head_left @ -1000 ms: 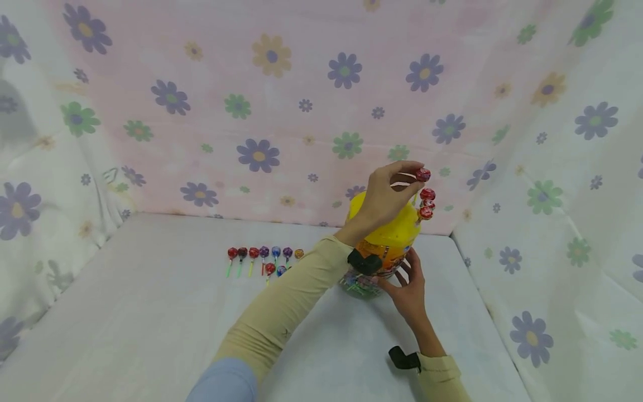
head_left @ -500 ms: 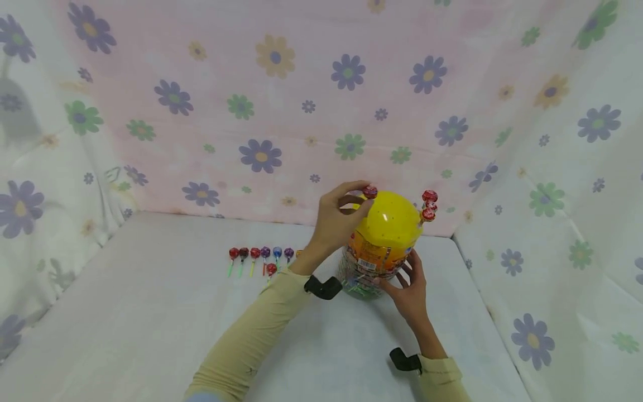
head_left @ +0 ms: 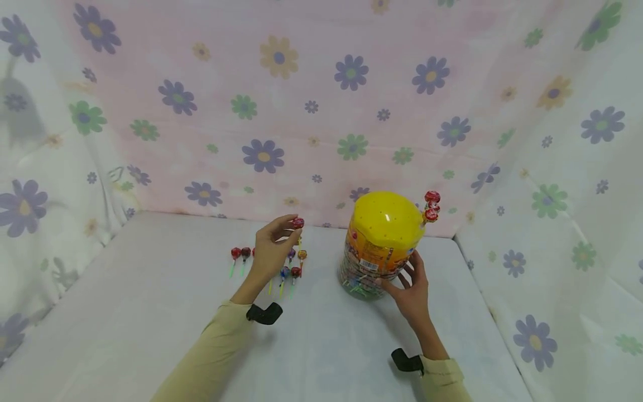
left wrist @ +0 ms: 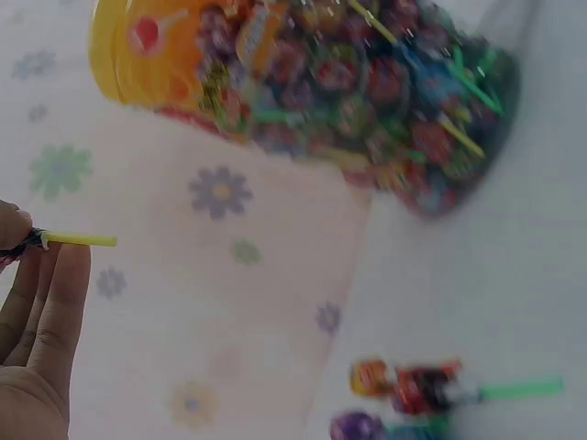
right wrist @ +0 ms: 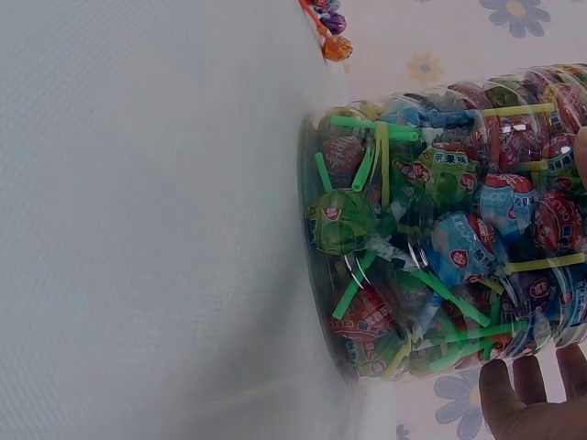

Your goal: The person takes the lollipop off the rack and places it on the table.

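In the head view my left hand (head_left: 268, 254) pinches a dark red wrapped lollipop (head_left: 298, 223) by its head, raised over the left part of the table. Its yellow stick (left wrist: 87, 239) points away from the fingers in the left wrist view. My right hand (head_left: 413, 293) grips the lower right side of a big clear jar (head_left: 358, 271), thumb in front and fingers round the side. Wrapped lollipops (right wrist: 468, 243) with green and yellow sticks fill the jar. A yellow domed lid (head_left: 388, 219) tops it, and several red lollipops (head_left: 431, 215) stick out of the lid's right edge.
Lollipops lie on the white table (head_left: 321, 346) below the left hand, among them a red one (head_left: 235, 253), an orange one (head_left: 302, 255) and a blue one (head_left: 284, 272). The hand hides some. Flowered cloth walls (head_left: 311, 134) stand behind and at both sides.
My left hand has carried the lollipop from beside the lid's right edge leftward and down, over the loose lollipops. The right hand has stayed on the jar.
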`<state>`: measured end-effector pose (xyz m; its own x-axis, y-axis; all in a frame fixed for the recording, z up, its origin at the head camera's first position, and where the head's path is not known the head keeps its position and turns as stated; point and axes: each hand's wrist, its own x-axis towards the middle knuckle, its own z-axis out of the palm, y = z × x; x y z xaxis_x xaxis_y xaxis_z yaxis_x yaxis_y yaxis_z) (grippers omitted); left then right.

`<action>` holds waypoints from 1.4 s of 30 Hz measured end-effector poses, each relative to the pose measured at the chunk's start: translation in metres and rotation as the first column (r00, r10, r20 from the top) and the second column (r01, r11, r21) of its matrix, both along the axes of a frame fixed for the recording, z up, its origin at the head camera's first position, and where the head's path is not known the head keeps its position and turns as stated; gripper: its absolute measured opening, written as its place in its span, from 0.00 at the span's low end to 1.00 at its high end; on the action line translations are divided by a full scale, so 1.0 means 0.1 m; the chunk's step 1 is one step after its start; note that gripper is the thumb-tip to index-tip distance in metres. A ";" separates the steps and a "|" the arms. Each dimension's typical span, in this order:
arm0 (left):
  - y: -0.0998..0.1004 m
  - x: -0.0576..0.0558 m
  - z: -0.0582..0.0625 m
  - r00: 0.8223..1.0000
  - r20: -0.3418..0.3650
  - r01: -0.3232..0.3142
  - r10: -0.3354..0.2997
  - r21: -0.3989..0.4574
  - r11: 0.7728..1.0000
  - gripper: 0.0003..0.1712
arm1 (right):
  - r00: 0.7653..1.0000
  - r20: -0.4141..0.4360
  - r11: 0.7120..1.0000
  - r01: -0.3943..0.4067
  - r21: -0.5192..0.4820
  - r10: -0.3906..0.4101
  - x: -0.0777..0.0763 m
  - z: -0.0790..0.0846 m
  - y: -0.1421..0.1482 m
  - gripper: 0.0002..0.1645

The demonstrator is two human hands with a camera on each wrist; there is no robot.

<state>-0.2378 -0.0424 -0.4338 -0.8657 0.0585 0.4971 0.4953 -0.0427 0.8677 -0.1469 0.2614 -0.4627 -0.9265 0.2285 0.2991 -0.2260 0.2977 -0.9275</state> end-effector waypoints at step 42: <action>-0.80 0.23 -0.85 0.923 0.181 -0.198 0.340 -0.536 0.821 0.20 | 1.000 0.013 1.000 0.015 -0.010 -0.015 0.02 0.00 -0.03 0.57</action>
